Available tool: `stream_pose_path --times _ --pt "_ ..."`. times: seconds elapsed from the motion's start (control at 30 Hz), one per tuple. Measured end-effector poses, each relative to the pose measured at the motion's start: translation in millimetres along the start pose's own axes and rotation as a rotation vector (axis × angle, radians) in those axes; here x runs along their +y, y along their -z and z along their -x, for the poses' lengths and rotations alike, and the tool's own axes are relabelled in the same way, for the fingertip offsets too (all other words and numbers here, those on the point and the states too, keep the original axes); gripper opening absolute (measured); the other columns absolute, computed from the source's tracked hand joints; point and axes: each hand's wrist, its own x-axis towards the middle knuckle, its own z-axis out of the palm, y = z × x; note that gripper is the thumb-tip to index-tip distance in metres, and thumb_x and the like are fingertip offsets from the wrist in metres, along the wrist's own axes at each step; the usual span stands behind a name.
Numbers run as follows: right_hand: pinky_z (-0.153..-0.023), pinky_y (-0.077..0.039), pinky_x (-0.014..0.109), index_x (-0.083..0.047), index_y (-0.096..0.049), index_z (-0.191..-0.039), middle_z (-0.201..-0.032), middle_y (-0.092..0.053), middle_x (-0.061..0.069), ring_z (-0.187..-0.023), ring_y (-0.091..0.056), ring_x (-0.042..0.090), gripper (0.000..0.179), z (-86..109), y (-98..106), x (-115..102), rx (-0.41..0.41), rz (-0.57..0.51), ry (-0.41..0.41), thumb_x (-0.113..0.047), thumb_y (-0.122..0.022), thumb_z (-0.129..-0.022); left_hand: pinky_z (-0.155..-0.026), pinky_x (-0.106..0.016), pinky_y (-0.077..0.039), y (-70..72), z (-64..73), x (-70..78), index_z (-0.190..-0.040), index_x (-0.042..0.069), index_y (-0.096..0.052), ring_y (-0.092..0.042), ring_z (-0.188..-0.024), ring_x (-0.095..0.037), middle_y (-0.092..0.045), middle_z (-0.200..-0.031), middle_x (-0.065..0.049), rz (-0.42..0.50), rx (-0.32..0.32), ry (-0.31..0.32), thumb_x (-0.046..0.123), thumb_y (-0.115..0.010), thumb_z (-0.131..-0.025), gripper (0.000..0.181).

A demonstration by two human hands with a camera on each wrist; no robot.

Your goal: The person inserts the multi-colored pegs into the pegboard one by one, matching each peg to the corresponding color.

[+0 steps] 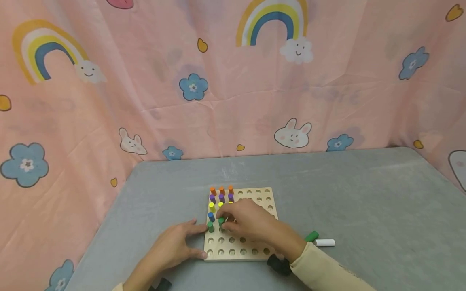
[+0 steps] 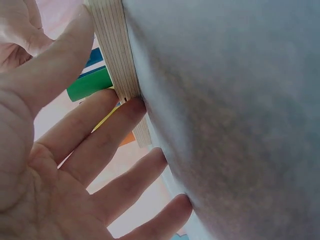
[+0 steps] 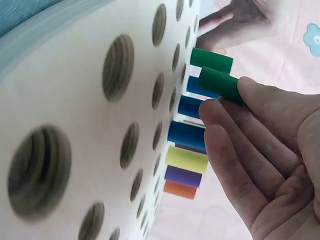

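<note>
A pale wooden pegboard (image 1: 251,246) with rows of round holes lies flat on the table. My right hand (image 1: 251,220) pinches a green peg (image 3: 217,84) between thumb and fingertips over the board's second column; it tilts slightly in the right wrist view. Whether its lower end touches the hole cannot be told. Beside it stands another green peg (image 1: 210,227) in the left column. Behind are blue (image 1: 211,217), yellow (image 1: 212,207), purple (image 1: 212,199) and orange pegs (image 1: 212,191), partly hidden by the right hand. With fingers extended, my left hand (image 1: 172,246) touches the board's left edge.
On the table right of the board lie a loose green peg (image 1: 312,236) and a white peg (image 1: 325,242), near the right forearm. Black wrist devices (image 1: 278,264) show at both wrists. A pink patterned curtain (image 1: 225,121) hangs behind the grey table (image 1: 364,202).
</note>
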Motion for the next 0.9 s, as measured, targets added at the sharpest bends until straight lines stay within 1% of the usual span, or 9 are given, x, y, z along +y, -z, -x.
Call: stream_pose_path --times 0.13,0.4,0.6,0.73,0.83,0.9 --pt "-0.067 -0.048 0.017 -0.017 -0.073 -0.11 -0.096 -0.074 -0.011 -0.071 -0.056 -0.001 0.018 -2.7 -3 -1 -0.018 -0.014 -0.025 -0.017 -0.072 -0.092 -0.103 -0.062 -0.045 -0.1 -0.3 0.4 -0.122 0.028 -0.072 -0.056 -0.13 -0.04 -0.059 -0.141 -0.016 -0.003 0.001 0.008 0.045 -0.091 -0.06 0.067" --pt "-0.069 -0.048 0.017 -0.019 -0.074 -0.108 -0.093 -0.072 -0.014 -0.072 -0.054 0.0 0.016 -6.0 -10 -3 -0.028 0.064 -0.056 -0.02 -0.072 -0.092 -0.104 -0.062 -0.044 0.0 -0.7 1.2 -0.122 0.027 -0.071 -0.056 -0.131 -0.039 -0.059 -0.141 -0.015 -0.003 0.001 0.01 0.045 -0.091 -0.061 0.067" --pt "-0.071 -0.049 0.017 -0.02 -0.074 -0.112 -0.098 -0.073 -0.014 -0.075 -0.056 -0.001 0.019 -6.1 -12 -3 -0.049 0.083 -0.068 -0.021 -0.072 -0.092 -0.106 -0.06 -0.043 -0.7 -0.2 0.4 -0.121 0.027 -0.071 -0.056 -0.132 -0.036 -0.061 -0.141 -0.013 0.013 0.003 0.006 0.044 -0.092 -0.061 0.066" --pt "-0.076 -0.054 0.02 -0.019 -0.072 -0.117 -0.102 -0.074 -0.01 -0.084 -0.064 0.0 0.025 0.7 -8 -3 -0.044 0.09 -0.046 -0.018 -0.071 -0.092 -0.107 -0.06 -0.043 -1.5 0.0 -0.2 -0.122 0.027 -0.07 -0.056 -0.132 -0.035 -0.061 -0.14 -0.011 0.017 0.008 0.002 0.043 -0.092 -0.06 0.067" --pt "-0.077 -0.056 0.023 -0.017 -0.071 -0.118 -0.105 -0.075 -0.006 -0.089 -0.067 0.003 0.026 11.4 -2 0 -0.017 0.08 -0.029 -0.017 -0.071 -0.092 -0.107 -0.06 -0.043 -1.9 0.2 -0.4 -0.122 0.027 -0.07 -0.056 -0.132 -0.036 -0.062 -0.14 -0.011 0.01 0.011 -0.002 0.043 -0.092 -0.061 0.067" --pt "-0.076 -0.056 0.024 -0.016 -0.071 -0.117 -0.106 -0.075 -0.005 -0.09 -0.068 0.004 0.025 20.6 2 2 0.002 0.066 -0.028 -0.018 -0.072 -0.092 -0.107 -0.06 -0.043 -2.3 0.3 -0.7 -0.122 0.027 -0.07 -0.056 -0.132 -0.036 -0.062 -0.14 -0.01 0.006 0.013 0.001 0.042 -0.092 -0.061 0.067"
